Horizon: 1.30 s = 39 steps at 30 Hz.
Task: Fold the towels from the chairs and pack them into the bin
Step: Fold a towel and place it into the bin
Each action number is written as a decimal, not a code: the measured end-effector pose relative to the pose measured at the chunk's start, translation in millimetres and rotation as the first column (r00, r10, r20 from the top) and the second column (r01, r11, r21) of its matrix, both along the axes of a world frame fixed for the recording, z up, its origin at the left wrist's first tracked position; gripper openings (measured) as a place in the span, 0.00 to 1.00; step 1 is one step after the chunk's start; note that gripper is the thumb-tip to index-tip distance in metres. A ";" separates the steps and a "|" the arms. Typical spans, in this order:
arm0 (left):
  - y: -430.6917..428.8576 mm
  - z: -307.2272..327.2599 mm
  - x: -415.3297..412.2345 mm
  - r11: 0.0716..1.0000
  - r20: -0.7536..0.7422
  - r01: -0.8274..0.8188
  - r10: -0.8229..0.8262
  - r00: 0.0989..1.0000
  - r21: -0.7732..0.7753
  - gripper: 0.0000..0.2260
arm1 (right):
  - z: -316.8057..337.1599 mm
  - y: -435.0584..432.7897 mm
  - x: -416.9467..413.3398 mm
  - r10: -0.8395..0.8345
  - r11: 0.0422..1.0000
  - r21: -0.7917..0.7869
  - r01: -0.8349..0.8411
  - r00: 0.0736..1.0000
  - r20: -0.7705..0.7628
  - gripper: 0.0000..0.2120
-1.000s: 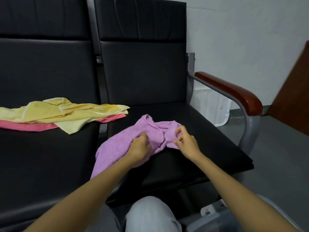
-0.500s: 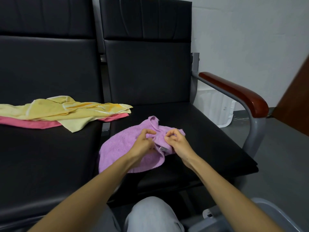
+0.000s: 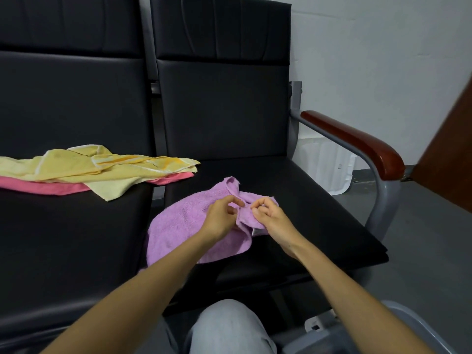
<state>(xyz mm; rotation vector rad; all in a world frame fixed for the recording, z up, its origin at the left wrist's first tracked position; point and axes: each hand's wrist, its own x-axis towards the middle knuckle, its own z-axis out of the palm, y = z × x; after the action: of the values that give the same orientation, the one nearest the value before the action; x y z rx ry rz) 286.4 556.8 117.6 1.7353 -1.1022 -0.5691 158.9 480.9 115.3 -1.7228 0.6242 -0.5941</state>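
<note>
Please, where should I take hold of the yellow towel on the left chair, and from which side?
Pinch the yellow towel at its front corner, coming from the front and above. That corner lies flat on the bare seat, clear of the pink towel underneath, so it likely lifts alone.

wall (image 3: 383,47): plain white | floor (image 3: 421,238): grey | black padded chairs (image 3: 222,111) side by side | wooden armrest (image 3: 357,141) on grey metal frame
</note>
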 end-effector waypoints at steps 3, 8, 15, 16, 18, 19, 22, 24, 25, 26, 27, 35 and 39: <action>-8.5 0.9 -3.6 1.000 -0.077 -0.020 0.020 0.997 -0.010 0.12 | 1.7 -1.2 -5.9 -0.014 1.000 -0.026 0.014 0.999 0.031 0.06; -11.7 -4.3 -13.2 0.999 -0.187 0.050 -0.052 0.981 -0.014 0.08 | -5.3 2.9 -8.7 -0.019 0.990 -0.140 0.018 1.000 -0.009 0.05; -10.9 -4.1 -15.9 0.990 -0.056 0.121 -0.118 0.991 0.072 0.07 | -5.1 5.1 -12.5 -0.105 0.982 -0.151 0.110 0.994 0.040 0.10; -12.5 -5.3 -15.5 0.992 -0.045 0.096 -0.093 0.995 0.081 0.08 | -3.7 6.0 -14.7 -0.074 0.995 -0.065 0.078 0.995 0.063 0.11; -14.8 -7.3 -15.4 0.996 -0.070 0.047 -0.042 0.997 0.077 0.09 | -2.0 6.4 -20.3 -0.019 0.999 -0.042 0.022 0.997 0.071 0.12; -15.5 -6.9 -16.1 0.997 -0.076 0.027 -0.021 0.997 0.073 0.09 | -2.9 5.9 -22.9 -0.014 0.995 -0.103 0.019 0.999 0.042 0.12; -18.8 -3.0 -18.6 0.998 -0.039 -0.001 0.003 0.999 0.070 0.08 | -5.9 5.2 -26.3 -0.125 0.955 -0.274 0.113 0.992 -0.027 0.11; -19.3 -0.1 -20.1 0.997 -0.069 0.022 -0.016 0.997 0.076 0.08 | -5.7 5.4 -26.1 -0.188 0.920 -0.353 0.172 0.982 -0.011 0.07; -18.6 1.7 -19.9 0.996 -0.100 0.033 -0.025 0.995 0.082 0.07 | -3.4 6.5 -26.6 -0.195 0.887 -0.430 0.168 0.981 -0.019 0.07; -18.6 1.9 -18.9 0.995 -0.137 0.040 -0.027 0.990 0.090 0.07 | -3.2 6.6 -26.8 -0.185 0.848 -0.511 0.138 0.982 -0.042 0.07; -17.9 3.5 -18.2 0.994 -0.171 0.043 -0.026 0.985 0.098 0.07 | -3.1 6.6 -26.8 -0.164 0.814 -0.574 0.094 0.984 -0.073 0.08; -22.1 21.2 -19.7 0.998 -0.182 0.050 -0.041 0.983 0.045 0.07 | -3.3 10.5 -18.6 -0.381 0.702 -0.681 0.207 0.917 -0.114 0.11; -26.2 28.9 -10.0 0.994 0.388 -0.009 -0.034 0.921 0.108 0.02 | 20.6 3.7 -13.5 -0.428 0.561 -0.809 0.174 0.898 -0.103 0.11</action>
<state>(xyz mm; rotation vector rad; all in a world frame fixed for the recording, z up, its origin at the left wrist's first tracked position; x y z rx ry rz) 276.4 530.6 146.6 1.9918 -1.3788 -0.2981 145.4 484.6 135.9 -2.6069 0.9827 -0.9726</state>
